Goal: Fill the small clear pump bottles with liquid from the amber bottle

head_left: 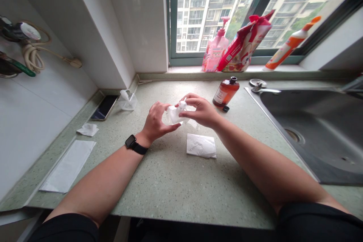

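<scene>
**Both hands pinch a small white wrapped object above the bench**

From my distant view, the left hand (155, 123), with a black wristwatch (131, 141), and the right hand (200, 111) meet above the middle of the speckled green stone bench (170, 191). Between them is the small white wrapped object (174, 115), perhaps clear plastic inside white tissue, but I cannot tell exactly. The left fingers (168, 127) curve around its side, and the right thumb and fingers (193, 101) pinch its upper part, so they are pressed on it and not spread.

As far as I can judge, some work is done: the amber glass bottle (226, 93) stands open near the right hand, and its small black cap (226, 109) lies just beside it. A folded white paper tissue (200, 145) lies below the hands. What is left, I think: the cap is not on the bottle, and the object is not put down. Toward the upper left of the bench lie a crumpled clear plastic bag (127, 100) and a black smartphone (104, 107). On the right is a steel sink (309, 132).
</scene>
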Available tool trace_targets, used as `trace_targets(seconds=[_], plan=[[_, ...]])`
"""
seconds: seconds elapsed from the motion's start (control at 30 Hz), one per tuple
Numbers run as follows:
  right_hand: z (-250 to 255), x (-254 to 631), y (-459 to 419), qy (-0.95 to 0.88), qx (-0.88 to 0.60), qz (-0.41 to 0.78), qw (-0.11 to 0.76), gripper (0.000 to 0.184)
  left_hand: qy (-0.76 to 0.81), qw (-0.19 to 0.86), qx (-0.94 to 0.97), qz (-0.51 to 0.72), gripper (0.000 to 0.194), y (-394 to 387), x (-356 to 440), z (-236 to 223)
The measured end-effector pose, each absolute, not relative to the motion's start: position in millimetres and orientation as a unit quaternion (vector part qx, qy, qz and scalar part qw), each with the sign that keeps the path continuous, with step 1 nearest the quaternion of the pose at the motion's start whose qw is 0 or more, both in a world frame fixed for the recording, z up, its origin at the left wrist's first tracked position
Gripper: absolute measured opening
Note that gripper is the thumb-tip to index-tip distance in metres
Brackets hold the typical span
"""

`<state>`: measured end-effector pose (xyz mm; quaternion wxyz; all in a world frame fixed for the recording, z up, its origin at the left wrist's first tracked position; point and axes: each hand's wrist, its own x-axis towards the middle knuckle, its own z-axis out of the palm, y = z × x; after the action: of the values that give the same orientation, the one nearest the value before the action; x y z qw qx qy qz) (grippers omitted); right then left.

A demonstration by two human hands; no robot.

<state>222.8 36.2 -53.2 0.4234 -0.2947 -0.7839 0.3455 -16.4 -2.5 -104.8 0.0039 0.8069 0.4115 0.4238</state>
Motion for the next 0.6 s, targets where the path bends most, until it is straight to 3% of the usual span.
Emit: trace_targets(seconds=[0.23, 0.6], plan=[[-54.0, 220.2, 32.7, -0.761, -0.293, 0.406, 0.413, 0.04, 0.407, 0.015, 0.804, 0.433, 0.067, -4.0, -15.4, -100.2], [-51.0, 220.8, 32.1, -0.78, -0.293, 0.38, 0.403, 0.035, 0.42, 0.025, 0.807, 0.415, 0.069, -5.1, -15.8, -100.2]])
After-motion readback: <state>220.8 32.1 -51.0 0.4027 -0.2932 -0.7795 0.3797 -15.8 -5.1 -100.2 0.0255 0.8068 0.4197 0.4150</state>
